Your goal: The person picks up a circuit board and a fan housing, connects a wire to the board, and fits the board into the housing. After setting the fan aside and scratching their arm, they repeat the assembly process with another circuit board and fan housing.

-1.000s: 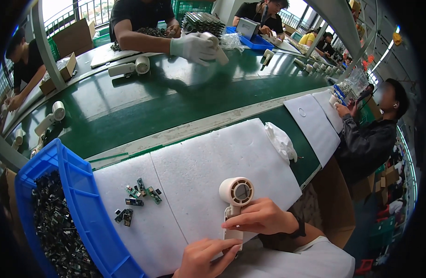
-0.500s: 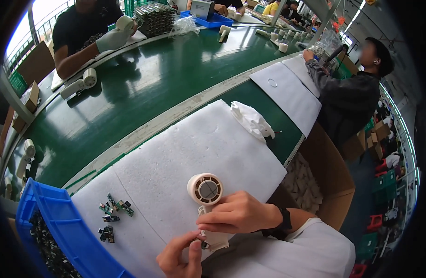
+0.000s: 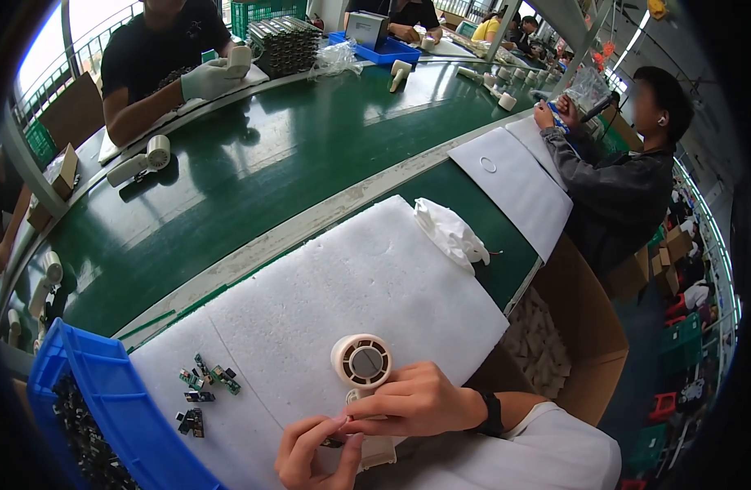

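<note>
A cream handheld fan [image 3: 364,362] lies on the white foam sheet [image 3: 343,278], its round head facing up and its handle running toward me. The handle looks opened, and my fingers cover part of it. Over the handle, my left hand [image 3: 314,453] pinches a small circuit board [image 3: 333,443], of which only a dark edge shows. My right hand [image 3: 420,398] lies just below the fan head, its fingertips closed together against the left fingertips. What they grip is hidden. Several loose circuit boards [image 3: 200,392] lie on the foam to the left.
A blue bin [image 3: 122,400] full of dark parts stands at the left. At the right, a cardboard box [image 3: 592,327] holds cream pieces. A crumpled white bag [image 3: 450,233] rests at the foam's far corner. Beyond runs a green conveyor [image 3: 253,180] carrying fans, with co-workers alongside.
Both hands have come closer together at the fingertips, and the circuit board is now mostly covered. The fan sits slightly lower in the picture, as does the foam sheet.
</note>
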The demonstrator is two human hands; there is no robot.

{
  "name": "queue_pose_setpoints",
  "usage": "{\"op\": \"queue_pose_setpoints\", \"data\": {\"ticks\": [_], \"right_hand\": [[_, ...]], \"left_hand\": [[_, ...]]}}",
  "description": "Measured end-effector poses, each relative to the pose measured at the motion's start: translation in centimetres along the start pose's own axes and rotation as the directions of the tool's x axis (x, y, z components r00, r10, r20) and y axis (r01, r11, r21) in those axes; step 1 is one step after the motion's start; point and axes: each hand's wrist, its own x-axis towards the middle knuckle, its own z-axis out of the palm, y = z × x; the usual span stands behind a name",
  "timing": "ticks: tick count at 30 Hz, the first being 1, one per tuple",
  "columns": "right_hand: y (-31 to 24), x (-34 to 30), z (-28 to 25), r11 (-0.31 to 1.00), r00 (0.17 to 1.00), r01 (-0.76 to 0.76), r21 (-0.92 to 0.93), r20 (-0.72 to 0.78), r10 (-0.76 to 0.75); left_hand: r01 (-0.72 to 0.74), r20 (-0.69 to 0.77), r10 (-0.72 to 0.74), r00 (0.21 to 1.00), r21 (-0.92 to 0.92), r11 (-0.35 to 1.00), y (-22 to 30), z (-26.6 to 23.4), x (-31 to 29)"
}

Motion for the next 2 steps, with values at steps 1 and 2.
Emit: {"op": "queue_pose_setpoints", "data": {"ticks": [1, 2], "right_hand": [[-0.05, -0.05, 0.02, 1.0, 1.0, -0.018, 0.007, -0.014, 0.018], [0.06, 0.0, -0.12, 1.0, 1.0, -0.008, 0.007, 0.011, 0.008]], "left_hand": [[0.072, 0.008, -0.072, 0.997, -0.048, 0.996, -0.13, -0.14, -0.05], [0.144, 0.02, -0.143, 0.99, -0.095, 0.985, -0.28, -0.26, -0.06]]}}
